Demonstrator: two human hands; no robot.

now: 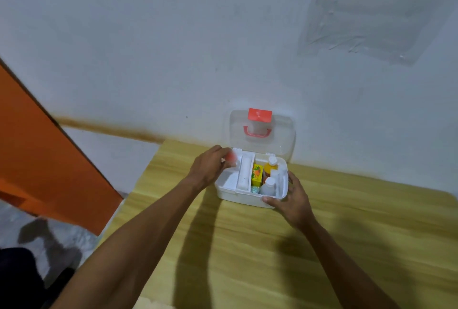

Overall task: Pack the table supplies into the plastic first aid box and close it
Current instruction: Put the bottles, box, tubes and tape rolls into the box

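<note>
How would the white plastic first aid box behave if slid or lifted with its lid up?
The white plastic first aid box looks rigid and probably light, though bottles weight its right side. Its clear hinged lid stands open by the wall and would likely swing if lifted. On the smooth wooden table it should slide easily.

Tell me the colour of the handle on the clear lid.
Red curved plastic handle; head view.

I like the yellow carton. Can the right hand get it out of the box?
Probably yes. The lid stands open, the yellow carton shows from above, and the right hand holds the first aid box at its near corner. A white bottle beside it may make it tight.
</note>
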